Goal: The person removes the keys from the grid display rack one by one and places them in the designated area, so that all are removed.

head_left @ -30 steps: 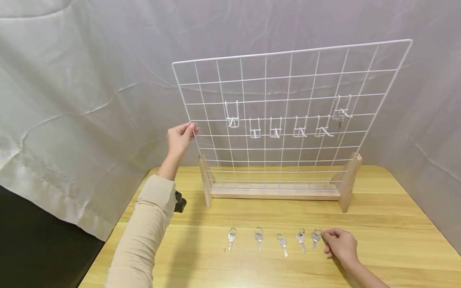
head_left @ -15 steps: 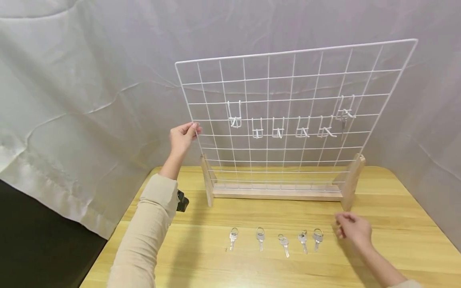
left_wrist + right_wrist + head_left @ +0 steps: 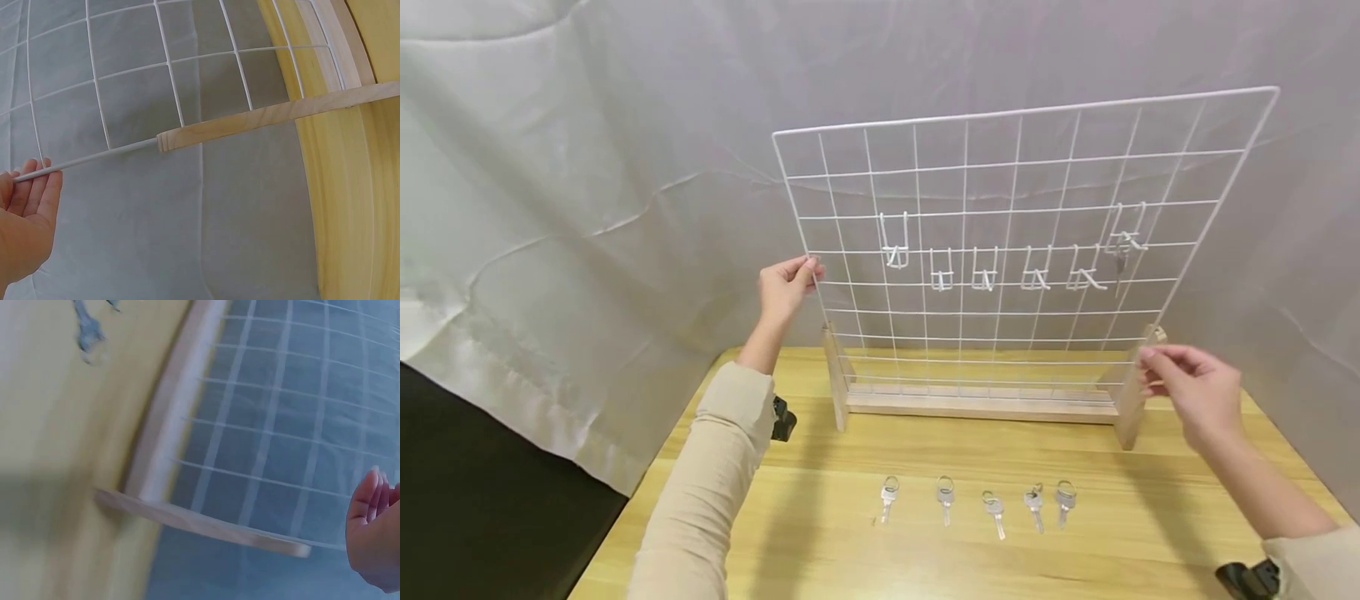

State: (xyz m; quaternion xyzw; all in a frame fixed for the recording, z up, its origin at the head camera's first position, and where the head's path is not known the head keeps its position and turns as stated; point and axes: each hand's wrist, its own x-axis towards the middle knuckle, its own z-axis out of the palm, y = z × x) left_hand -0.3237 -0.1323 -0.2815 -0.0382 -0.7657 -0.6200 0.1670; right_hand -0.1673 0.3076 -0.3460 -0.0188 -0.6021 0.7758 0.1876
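A white wire grid panel (image 3: pixel 988 208) stands tilted in a wooden stand (image 3: pixel 981 406). My left hand (image 3: pixel 782 290) pinches the panel's left edge wire between thumb and fingers, which also shows in the left wrist view. My right hand (image 3: pixel 1198 392) is raised beside the stand's right end, fingers loosely bent, with nothing visible in it. Several white hooks (image 3: pixel 942 279) hang on the grid. A key (image 3: pixel 1121 262) dangles from the upper right hook. Several keys with rings (image 3: pixel 946 492) lie in a row on the table, nearer than the stand.
The wooden table (image 3: pixel 850 550) carries the stand toward its back edge. Grey cloth (image 3: pixel 625 125) hangs behind and to the left. Black devices are on both wrists, and a dark area (image 3: pixel 475 483) lies at the lower left.
My right hand has left the rightmost key on the table and risen to the right, up beside the stand. My left hand keeps its hold on the panel edge. The keys stay put.
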